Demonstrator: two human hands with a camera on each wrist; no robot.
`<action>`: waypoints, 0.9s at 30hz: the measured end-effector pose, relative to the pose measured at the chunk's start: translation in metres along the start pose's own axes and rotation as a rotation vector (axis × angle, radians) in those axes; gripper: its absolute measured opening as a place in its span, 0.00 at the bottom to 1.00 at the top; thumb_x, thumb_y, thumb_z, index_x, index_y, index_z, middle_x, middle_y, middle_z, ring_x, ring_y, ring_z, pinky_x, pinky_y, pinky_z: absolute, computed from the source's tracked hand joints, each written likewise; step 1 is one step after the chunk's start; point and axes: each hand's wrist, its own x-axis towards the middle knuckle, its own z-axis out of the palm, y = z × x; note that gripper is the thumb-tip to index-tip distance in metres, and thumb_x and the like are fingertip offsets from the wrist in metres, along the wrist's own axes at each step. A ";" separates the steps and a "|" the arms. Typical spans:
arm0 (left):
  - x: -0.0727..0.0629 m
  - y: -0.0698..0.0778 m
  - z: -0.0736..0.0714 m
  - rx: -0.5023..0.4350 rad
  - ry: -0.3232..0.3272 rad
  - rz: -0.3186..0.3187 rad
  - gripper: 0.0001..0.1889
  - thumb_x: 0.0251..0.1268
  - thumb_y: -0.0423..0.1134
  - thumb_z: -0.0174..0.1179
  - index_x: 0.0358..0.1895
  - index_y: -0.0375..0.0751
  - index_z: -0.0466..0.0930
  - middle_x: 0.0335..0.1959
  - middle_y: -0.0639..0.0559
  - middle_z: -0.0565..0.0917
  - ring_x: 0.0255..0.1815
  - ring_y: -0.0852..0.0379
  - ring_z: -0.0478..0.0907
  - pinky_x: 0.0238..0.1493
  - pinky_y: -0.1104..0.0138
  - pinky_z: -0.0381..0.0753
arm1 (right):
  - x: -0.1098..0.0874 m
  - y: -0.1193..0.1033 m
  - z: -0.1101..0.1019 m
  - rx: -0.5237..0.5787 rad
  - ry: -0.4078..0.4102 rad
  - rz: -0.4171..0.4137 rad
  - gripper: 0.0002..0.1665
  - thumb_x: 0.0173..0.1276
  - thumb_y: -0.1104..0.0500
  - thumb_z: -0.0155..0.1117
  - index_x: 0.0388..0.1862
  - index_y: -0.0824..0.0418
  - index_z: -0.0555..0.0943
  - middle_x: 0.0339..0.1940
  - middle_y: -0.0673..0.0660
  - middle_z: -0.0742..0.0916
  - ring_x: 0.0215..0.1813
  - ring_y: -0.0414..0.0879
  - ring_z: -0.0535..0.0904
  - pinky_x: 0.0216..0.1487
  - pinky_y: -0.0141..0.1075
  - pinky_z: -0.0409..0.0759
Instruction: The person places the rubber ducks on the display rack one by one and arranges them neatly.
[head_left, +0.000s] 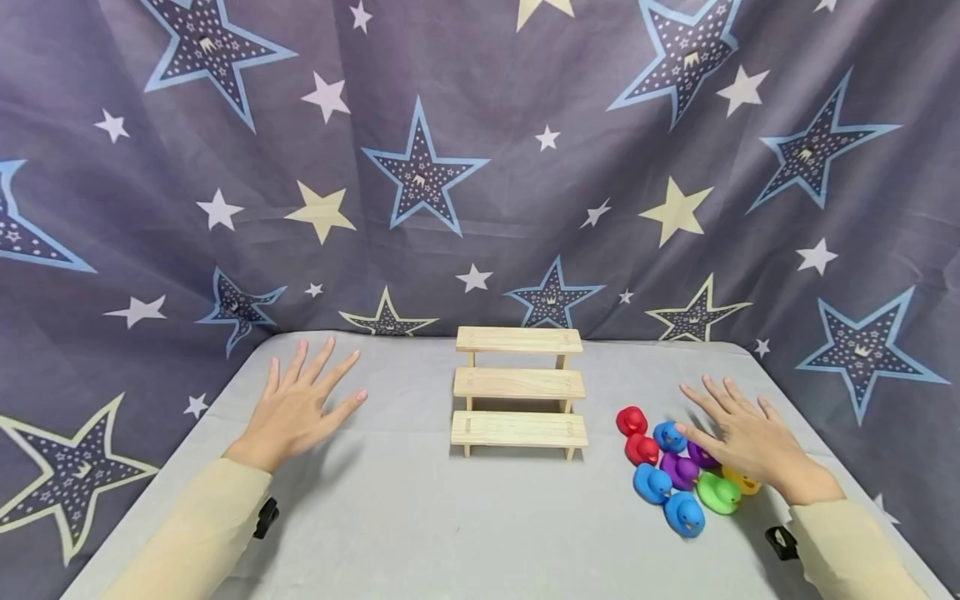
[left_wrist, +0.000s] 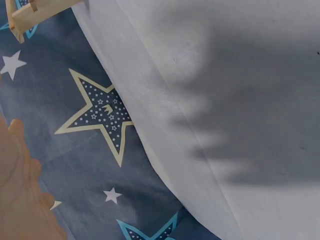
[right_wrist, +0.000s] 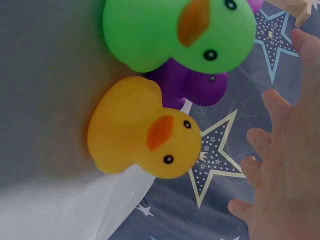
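My left hand (head_left: pixel 294 412) is spread with straight fingers over the left side of the table, holding nothing. On the right, my right hand (head_left: pixel 753 437) hovers with spread fingers over a cluster of rubber ducks and grips none of them. The cluster has red ducks (head_left: pixel 642 449), blue ducks (head_left: pixel 684 513), purple ducks (head_left: pixel 679 471), a green duck (head_left: pixel 717 492) and a yellow duck (right_wrist: pixel 135 132). In the head view the right hand partly covers the yellow duck and a purple one. Between the hands stands a three-step wooden rack (head_left: pixel 519 429) with bare steps.
A pale grey cloth covers the table (head_left: pixel 420 533). Behind it and along both sides hangs a dark curtain (head_left: pixel 450 275) with printed stars; the rack's top step stands close to it. Black wrist straps (head_left: pixel 266 517) show at the sleeves.
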 end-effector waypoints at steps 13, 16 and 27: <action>0.001 0.002 0.008 -0.026 -0.019 0.000 0.37 0.73 0.68 0.42 0.80 0.58 0.55 0.81 0.40 0.50 0.78 0.29 0.38 0.71 0.28 0.30 | -0.002 -0.004 0.001 0.016 0.002 -0.005 0.47 0.72 0.30 0.50 0.82 0.50 0.57 0.78 0.71 0.59 0.77 0.73 0.49 0.69 0.77 0.40; 0.002 0.003 0.008 -0.053 -0.018 -0.005 0.37 0.74 0.68 0.42 0.81 0.58 0.54 0.81 0.40 0.49 0.78 0.29 0.37 0.71 0.28 0.29 | -0.002 -0.005 0.001 0.027 -0.002 0.000 0.47 0.72 0.31 0.51 0.82 0.51 0.56 0.78 0.71 0.59 0.77 0.73 0.48 0.69 0.77 0.39; 0.007 0.009 0.015 -0.166 -0.035 -0.019 0.38 0.76 0.65 0.41 0.82 0.54 0.49 0.81 0.40 0.44 0.78 0.30 0.35 0.70 0.27 0.29 | 0.002 -0.011 0.001 0.037 0.009 0.006 0.45 0.73 0.31 0.51 0.80 0.52 0.60 0.78 0.70 0.61 0.77 0.72 0.50 0.68 0.78 0.44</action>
